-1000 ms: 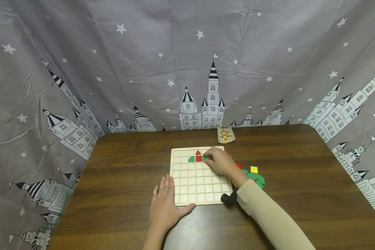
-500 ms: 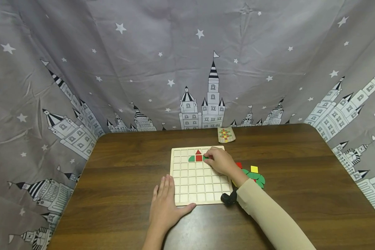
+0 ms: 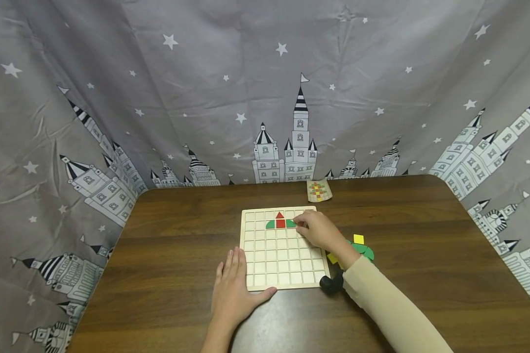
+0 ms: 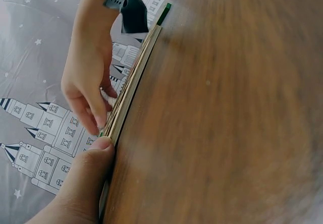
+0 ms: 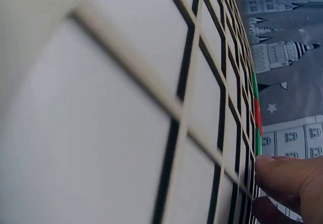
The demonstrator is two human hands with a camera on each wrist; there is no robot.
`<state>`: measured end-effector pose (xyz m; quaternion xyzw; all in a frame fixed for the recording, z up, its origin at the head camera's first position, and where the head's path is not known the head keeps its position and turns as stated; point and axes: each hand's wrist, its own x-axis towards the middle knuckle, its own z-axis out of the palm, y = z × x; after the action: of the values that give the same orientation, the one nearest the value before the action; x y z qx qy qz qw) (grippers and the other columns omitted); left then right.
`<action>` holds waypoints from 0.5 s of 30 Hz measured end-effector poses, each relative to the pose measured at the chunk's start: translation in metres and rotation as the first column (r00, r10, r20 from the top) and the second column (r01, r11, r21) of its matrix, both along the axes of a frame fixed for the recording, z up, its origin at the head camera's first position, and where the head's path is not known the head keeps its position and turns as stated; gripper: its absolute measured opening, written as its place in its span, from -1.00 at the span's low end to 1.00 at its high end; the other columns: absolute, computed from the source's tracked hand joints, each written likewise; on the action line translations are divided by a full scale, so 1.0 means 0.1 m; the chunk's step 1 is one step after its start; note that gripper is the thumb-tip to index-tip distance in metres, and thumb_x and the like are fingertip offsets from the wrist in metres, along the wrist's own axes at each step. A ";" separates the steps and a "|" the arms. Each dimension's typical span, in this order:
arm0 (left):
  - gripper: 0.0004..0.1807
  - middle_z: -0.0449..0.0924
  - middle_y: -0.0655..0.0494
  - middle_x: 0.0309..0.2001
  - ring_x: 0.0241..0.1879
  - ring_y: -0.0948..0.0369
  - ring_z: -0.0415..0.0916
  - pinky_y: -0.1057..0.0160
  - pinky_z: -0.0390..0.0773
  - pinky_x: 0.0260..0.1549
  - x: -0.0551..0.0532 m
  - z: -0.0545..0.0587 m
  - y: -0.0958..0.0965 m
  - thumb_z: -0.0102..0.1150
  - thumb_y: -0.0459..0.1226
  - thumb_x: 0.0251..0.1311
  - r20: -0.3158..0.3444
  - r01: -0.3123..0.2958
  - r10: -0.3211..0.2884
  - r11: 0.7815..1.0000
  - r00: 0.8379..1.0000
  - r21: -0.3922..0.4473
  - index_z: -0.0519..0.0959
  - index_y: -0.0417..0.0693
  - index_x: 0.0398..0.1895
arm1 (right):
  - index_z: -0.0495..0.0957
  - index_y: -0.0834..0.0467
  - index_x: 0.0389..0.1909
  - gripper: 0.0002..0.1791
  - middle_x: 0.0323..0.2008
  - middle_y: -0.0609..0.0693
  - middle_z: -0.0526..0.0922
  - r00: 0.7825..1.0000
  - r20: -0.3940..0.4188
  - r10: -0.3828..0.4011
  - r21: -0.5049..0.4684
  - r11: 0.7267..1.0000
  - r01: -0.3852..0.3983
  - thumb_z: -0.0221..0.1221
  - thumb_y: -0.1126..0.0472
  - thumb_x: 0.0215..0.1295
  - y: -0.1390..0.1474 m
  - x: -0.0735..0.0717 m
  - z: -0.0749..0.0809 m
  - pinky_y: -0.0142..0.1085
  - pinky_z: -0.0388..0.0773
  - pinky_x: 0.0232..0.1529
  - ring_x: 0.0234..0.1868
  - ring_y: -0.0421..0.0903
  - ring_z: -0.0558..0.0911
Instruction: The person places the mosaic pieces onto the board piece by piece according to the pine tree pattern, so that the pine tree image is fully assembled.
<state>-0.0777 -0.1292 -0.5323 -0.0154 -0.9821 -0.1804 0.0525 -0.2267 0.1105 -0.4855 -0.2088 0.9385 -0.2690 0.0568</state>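
- When compared with half a second ago, clearly a small slide rightward for the right hand (image 3: 319, 230), away from the middle of the board (image 3: 277, 255).
- More of the right-hand green piece (image 3: 290, 223) on show now, less of it under the fingers. Seems to be lying in its square, or very nearly, so probably as good as placed, maybe short of one last nudge.
- Right hand: fingers bent, tips right at the outer end of that green piece. Can't tell whether pinching, just touching or already let go.
- Left hand (image 3: 231, 289): relaxed and gripping nothing, fingers straight along the left edge of the board, thumb at the near edge. Probably just steadying. Hasn't budged.
- Board flat on the worktop (image 3: 181, 220). Up near its far edge: red triangle (image 3: 280, 215), red square (image 3: 280, 223) just below, then left-hand green piece (image 3: 270, 224) and right-hand one either side. Early days, at a guess.
- Past the far edge, a little card (image 3: 319, 191) with a green, red and yellow pattern.
- Right of the board: loose green pieces (image 3: 365, 251) and a yellow square (image 3: 358, 239), partly behind the forearm. Can't count them.
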 end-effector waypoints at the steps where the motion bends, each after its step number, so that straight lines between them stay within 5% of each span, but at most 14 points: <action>1: 0.46 -0.04 -0.10 0.59 0.59 -0.01 -0.10 -0.12 -0.03 0.52 0.00 0.00 0.00 0.04 0.63 -0.24 0.002 0.002 -0.002 1.000 1.000 -0.002 0.03 -0.23 0.56 | 0.66 0.12 0.08 -0.69 -0.14 -0.04 0.70 1.000 -0.005 0.001 0.001 1.000 -0.001 0.25 0.22 0.34 0.04 0.01 0.01 -0.19 0.62 -0.08 -0.15 -0.13 0.63; 7: 0.47 -0.08 -0.09 0.59 0.60 0.00 -0.13 -0.12 -0.05 0.53 0.00 0.01 0.01 0.00 0.65 -0.23 0.013 0.010 -0.010 1.000 1.000 -0.005 0.00 -0.22 0.56 | 0.61 0.14 0.16 -0.63 -0.18 -0.06 0.64 0.999 -0.023 -0.039 -0.043 0.998 0.038 0.24 0.21 0.35 0.39 0.13 0.08 -0.25 0.53 -0.27 -0.28 -0.16 0.54; 15: 0.46 -0.04 -0.10 0.59 0.59 -0.01 -0.10 -0.14 -0.03 0.52 -0.01 0.00 0.00 0.04 0.63 -0.23 -0.009 0.008 -0.008 1.000 1.000 -0.004 0.02 -0.23 0.56 | 0.59 0.21 0.17 -0.61 -0.08 0.06 0.66 0.990 -0.059 -0.124 -0.054 0.991 0.121 0.25 0.26 0.33 0.96 0.25 0.06 -0.04 0.61 -0.04 -0.08 0.00 0.63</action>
<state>-0.0785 -0.1292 -0.5328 -0.0202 -0.9821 -0.1787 0.0560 -0.2016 0.2063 -0.4791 -0.1603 0.9438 -0.2889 0.0054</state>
